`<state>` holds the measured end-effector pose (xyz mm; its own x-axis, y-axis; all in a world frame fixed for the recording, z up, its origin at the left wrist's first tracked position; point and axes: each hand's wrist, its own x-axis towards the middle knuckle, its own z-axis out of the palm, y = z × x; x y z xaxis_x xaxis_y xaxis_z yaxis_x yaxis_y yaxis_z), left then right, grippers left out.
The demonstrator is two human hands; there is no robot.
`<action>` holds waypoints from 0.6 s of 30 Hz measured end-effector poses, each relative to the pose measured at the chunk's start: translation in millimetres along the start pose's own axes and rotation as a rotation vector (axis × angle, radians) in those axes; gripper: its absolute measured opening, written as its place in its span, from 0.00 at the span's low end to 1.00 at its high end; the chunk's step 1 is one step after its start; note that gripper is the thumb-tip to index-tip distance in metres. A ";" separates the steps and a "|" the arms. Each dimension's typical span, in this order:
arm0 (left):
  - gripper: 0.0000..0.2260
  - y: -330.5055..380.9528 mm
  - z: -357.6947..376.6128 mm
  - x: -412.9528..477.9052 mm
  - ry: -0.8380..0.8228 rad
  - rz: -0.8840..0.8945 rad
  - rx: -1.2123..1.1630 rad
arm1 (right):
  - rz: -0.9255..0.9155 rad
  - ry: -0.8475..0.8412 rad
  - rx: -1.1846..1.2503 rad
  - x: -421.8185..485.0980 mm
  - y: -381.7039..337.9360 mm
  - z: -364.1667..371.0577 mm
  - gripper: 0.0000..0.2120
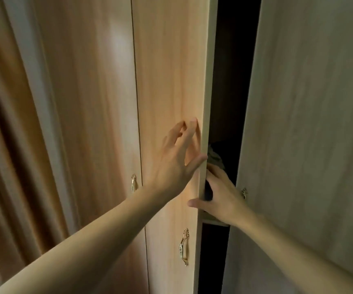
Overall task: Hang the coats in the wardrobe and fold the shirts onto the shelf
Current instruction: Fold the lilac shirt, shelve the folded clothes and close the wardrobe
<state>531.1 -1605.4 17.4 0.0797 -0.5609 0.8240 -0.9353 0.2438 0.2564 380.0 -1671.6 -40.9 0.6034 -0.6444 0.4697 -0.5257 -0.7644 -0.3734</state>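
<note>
1. wardrobe [99, 102] — light wood, filling most of the frame; you are standing close against it.
2. middle door [171, 71] — centre of the frame, standing slightly ajar beside a dark gap [230, 71] that runs from top to bottom.
3. left hand [177, 160] — mid-frame; you are pressing it against the middle door's face, with the fingers straight and spread apart and the thumb lying at the door's edge.
4. right hand [220, 198] — just below and to the right of the left hand; you are gripping the middle door's edge, fingers curling behind it into the gap, thumb pressing on the front face.
5. right door [309, 124] — greyer, in shade, taking up the right third of the frame and standing open.
6. shelf [211, 222] — a pale edge showing in the gap under your right wrist.
7. cloth [214, 157] — a dull greenish bundle sitting in the gap just above your right hand; you cannot tell whether it is a shirt or a coat.
8. brass handle [184, 247] — hanging on the middle door at lower centre.
9. curtain [6, 145] — brown folds hanging down the left edge.
</note>
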 end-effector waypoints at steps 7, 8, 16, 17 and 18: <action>0.35 24.8 70.3 34.6 0.060 0.006 0.110 | 0.019 0.087 -0.040 6.4 59.3 -34.8 0.43; 0.35 25.7 78.2 40.3 0.058 0.001 0.117 | 0.002 0.102 -0.042 8.1 67.5 -39.0 0.43; 0.27 26.5 123.3 71.0 0.095 0.037 0.199 | -0.051 0.096 0.004 26.8 119.4 -55.3 0.39; 0.27 25.0 126.9 73.4 0.098 0.035 0.219 | -0.056 0.089 0.016 29.3 123.7 -55.6 0.39; 0.27 23.4 130.1 75.4 0.093 0.035 0.238 | -0.059 0.087 0.037 31.6 127.4 -56.0 0.38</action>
<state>470.4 -1744.9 19.8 0.0670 -0.4778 0.8759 -0.9920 0.0620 0.1097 298.5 -1788.1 -28.8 0.5777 -0.5954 0.5584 -0.4674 -0.8021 -0.3717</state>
